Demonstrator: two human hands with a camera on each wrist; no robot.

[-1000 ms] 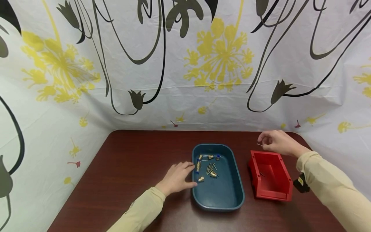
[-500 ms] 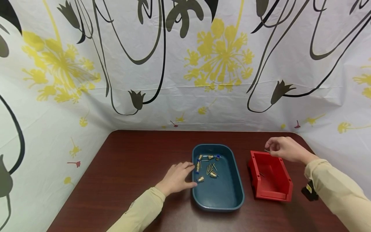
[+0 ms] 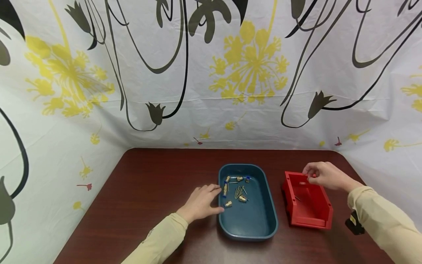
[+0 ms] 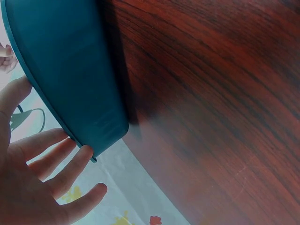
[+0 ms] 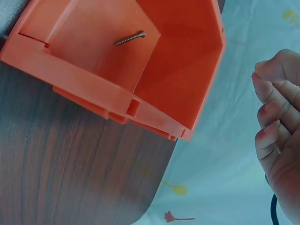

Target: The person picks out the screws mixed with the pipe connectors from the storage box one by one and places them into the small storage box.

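My left hand [image 3: 202,202] rests its spread fingers and thumb against the left rim of a blue-green tray [image 3: 248,223]. Several small brass fittings [image 3: 242,199] with blue ends and several screws [image 3: 238,192] lie inside. My right hand [image 3: 328,176] is over the far end of a red bin [image 3: 311,205]. In the right wrist view its thumb and forefinger tips [image 5: 260,70] come together, and no screw shows between them. One screw [image 5: 130,38] lies on the bin's floor. A faint pale streak [image 3: 302,183] shows in the bin below those fingers; what it is stays unclear.
Tray and bin stand side by side on a dark red-brown wooden table [image 3: 158,183], with a narrow gap between. A patterned white cloth [image 3: 184,88] hangs behind the table and at its sides. A black device [image 3: 354,223] hangs at the right wrist.
My right hand has moved rightward, then lower over the bin's far end. The screw seen in its fingertips earlier no longer shows there. My left hand and the tray have not moved.
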